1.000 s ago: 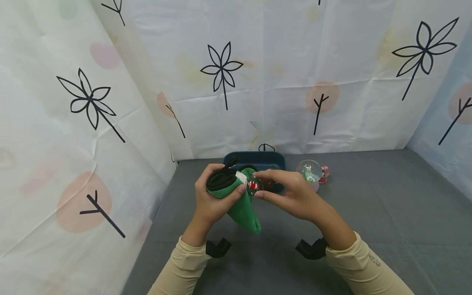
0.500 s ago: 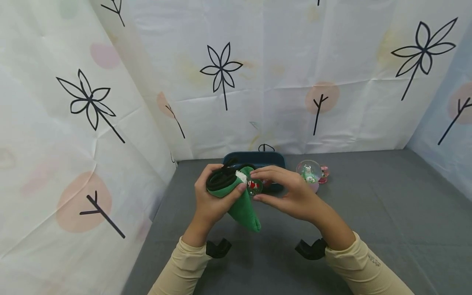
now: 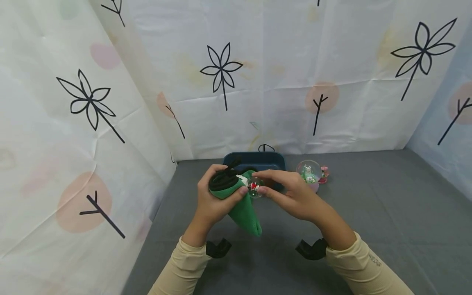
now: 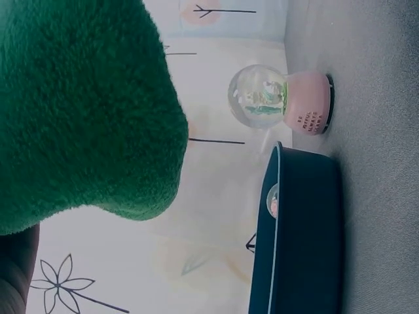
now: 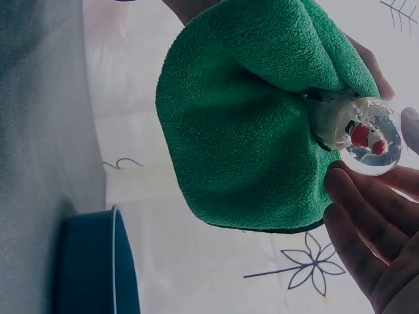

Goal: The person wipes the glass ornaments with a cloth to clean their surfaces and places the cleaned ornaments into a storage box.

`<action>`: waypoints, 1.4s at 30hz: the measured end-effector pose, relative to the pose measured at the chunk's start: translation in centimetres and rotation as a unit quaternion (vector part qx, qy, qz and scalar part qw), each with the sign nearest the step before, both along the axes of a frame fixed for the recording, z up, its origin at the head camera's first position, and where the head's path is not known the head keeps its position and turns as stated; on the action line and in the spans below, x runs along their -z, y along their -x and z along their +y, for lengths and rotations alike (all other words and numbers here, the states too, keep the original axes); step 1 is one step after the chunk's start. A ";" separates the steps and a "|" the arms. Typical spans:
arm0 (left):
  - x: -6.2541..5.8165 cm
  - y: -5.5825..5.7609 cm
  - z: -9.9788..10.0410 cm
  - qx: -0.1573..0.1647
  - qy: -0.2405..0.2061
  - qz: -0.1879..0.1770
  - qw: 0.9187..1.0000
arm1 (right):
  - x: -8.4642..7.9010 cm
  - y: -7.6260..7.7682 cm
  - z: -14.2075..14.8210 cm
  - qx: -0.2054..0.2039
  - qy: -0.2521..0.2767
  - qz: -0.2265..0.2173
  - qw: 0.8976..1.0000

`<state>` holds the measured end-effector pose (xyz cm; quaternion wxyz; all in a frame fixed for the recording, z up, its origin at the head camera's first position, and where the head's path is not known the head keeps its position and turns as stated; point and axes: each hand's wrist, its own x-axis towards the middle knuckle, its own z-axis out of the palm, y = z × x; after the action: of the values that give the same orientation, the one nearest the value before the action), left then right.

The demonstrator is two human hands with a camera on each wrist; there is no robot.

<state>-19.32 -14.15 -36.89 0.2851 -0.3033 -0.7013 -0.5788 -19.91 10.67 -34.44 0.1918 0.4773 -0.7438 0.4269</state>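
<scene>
Up on the head, looking forward and down over the worktop (image 3: 398, 205), furthest back. On the left wrist, tipped sideways, crazy close to the green cloth (image 4: 91, 111), facing across toward the tray (image 4: 306, 235). On the right wrist, tipped the other way, tight on cloth and snow globe (image 5: 373, 140). Sharing cloth and tray in all three.

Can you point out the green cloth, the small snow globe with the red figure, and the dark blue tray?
Green cloth (image 5: 236, 134), right wrist view, its fuzzy middle.
Small snow globe (image 5: 366, 137), right wrist view, its clear ball.
Dark blue tray (image 4: 308, 229), left wrist view, its outer side wall.
</scene>
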 end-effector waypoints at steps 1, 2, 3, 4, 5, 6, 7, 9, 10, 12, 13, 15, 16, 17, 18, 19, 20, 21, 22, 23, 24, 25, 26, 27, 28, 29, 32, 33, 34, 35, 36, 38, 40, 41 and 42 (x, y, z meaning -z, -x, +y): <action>0.0 0.0 0.0 -0.001 -0.002 0.002 1.000 | 0.0 0.0 0.0 0.001 0.001 -0.002 1.000; 0.0 0.0 0.0 -0.001 -0.003 0.004 1.000 | 0.1 0.0 -0.1 0.002 0.002 -0.004 1.000; 0.0 0.0 0.0 -0.002 -0.006 0.007 1.000 | 0.1 0.0 -0.1 -0.001 0.005 -0.006 1.000; 0.0 0.0 0.0 -0.004 -0.008 0.009 1.000 | 0.1 0.0 -0.1 -0.002 0.008 -0.009 1.000; 0.0 0.0 0.0 -0.004 -0.010 0.011 1.000 | 0.1 0.0 -0.2 -0.004 0.011 -0.011 1.000; 0.0 0.0 0.0 -0.005 -0.011 0.013 1.000 | 0.1 0.0 -0.2 -0.006 0.013 -0.013 1.000; 0.0 0.0 0.0 -0.006 -0.012 0.015 1.000 | 0.1 0.0 -0.3 -0.009 0.016 -0.017 1.000; 0.0 0.0 0.1 -0.008 -0.013 0.019 1.000 | 0.2 0.0 -0.3 -0.017 0.023 -0.015 0.999; -0.1 0.0 0.1 -0.008 -0.014 0.020 1.000 | 0.2 -0.1 -0.4 -0.019 0.025 -0.016 0.999; -0.1 0.0 0.1 -0.008 -0.016 0.023 1.000 | 0.3 0.0 -0.5 -0.029 0.033 -0.011 0.999; -0.1 0.0 0.1 -0.008 -0.016 0.024 1.000 | 0.3 0.0 -0.5 -0.034 0.037 -0.009 0.999; -0.1 0.1 0.1 -0.008 -0.016 0.023 1.000 | 0.3 0.0 -0.6 -0.038 0.044 0.000 0.998; -0.2 0.1 0.1 -0.008 -0.015 0.022 1.000 | 0.4 0.1 -0.7 -0.039 0.047 0.005 0.998; -0.2 0.1 0.1 -0.008 -0.014 0.021 1.000 | 0.4 0.1 -0.7 -0.039 0.049 0.010 0.998; -0.2 0.1 0.1 -0.008 -0.012 0.019 1.000 | 0.4 0.1 -0.7 -0.039 0.050 0.015 0.998; -0.2 0.1 0.1 -0.008 -0.010 0.018 1.000 | 0.4 0.1 -0.6 -0.036 0.050 0.019 0.998; -0.2 0.1 0.1 -0.009 -0.009 0.016 1.000 | 0.4 0.2 -0.6 -0.034 0.049 0.023 0.998; -0.1 0.1 0.1 -0.009 -0.007 0.014 1.000 | 0.4 0.2 -0.6 -0.033 0.047 0.026 0.998; -0.1 0.1 0.1 -0.008 -0.007 0.013 1.000 | 0.3 0.2 -0.5 -0.032 0.045 0.027 0.998; -0.1 0.1 0.1 -0.007 -0.006 0.012 1.000 | 0.3 0.3 -0.5 -0.030 0.042 0.030 0.998; -0.1 0.1 0.0 -0.006 -0.005 0.012 1.000 | 0.3 0.3 -0.5 -0.029 0.039 0.031 0.998; -0.1 0.1 0.0 -0.004 -0.005 0.012 1.000 | 0.3 0.3 -0.4 -0.027 0.037 0.030 0.998; -0.1 0.1 0.0 -0.001 -0.005 0.013 1.000 | 0.3 0.3 -0.4 -0.026 0.035 0.027 0.999; 0.0 0.0 0.0 0.001 -0.005 0.013 1.000 | 0.2 0.3 -0.4 -0.022 0.034 0.024 0.999; 0.0 0.0 0.0 0.004 -0.005 0.014 1.000 | 0.2 0.4 -0.3 -0.020 0.033 0.022 0.999; 0.0 0.0 0.0 0.007 -0.005 0.014 1.000 | 0.2 0.4 -0.3 -0.016 0.033 0.020 0.999; -0.1 0.0 0.0 0.012 -0.004 0.016 1.000 | 0.2 0.4 -0.3 -0.006 0.034 0.008 0.999; -0.1 0.0 0.0 0.013 -0.004 0.015 1.000 | 0.2 0.3 -0.2 -0.005 0.034 0.005 0.999; -0.1 0.0 0.0 0.014 -0.004 0.015 1.000 | 0.2 0.3 -0.2 -0.004 0.037 0.004 0.999; -0.1 0.0 0.0 0.015 -0.004 0.014 1.000 | 0.2 0.3 -0.2 -0.002 0.039 0.000 0.999; -0.1 -0.1 0.0 0.015 -0.003 0.013 1.000 | 0.1 0.3 -0.2 -0.002 0.043 -0.001 0.999; -0.1 -0.1 0.0 0.016 -0.002 0.010 1.000 | 0.1 0.2 0.0 0.000 0.055 -0.002 0.999; -0.1 -0.1 0.0 0.016 -0.002 0.008 1.000 | -0.1 0.3 0.1 0.004 0.068 0.005 0.998; -0.2 -0.2 0.0 0.014 -0.003 0.007 1.000 | -0.2 0.3 0.3 0.005 0.076 0.008 0.997; -0.2 -0.2 0.0 0.012 -0.004 0.007 1.000 | -0.3 0.3 0.4 0.006 0.084 0.012 0.996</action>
<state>-19.16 -14.14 -36.71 0.2843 -0.3151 -0.6931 -0.5826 -20.24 11.09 -34.16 0.2429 0.4602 -0.7057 0.4809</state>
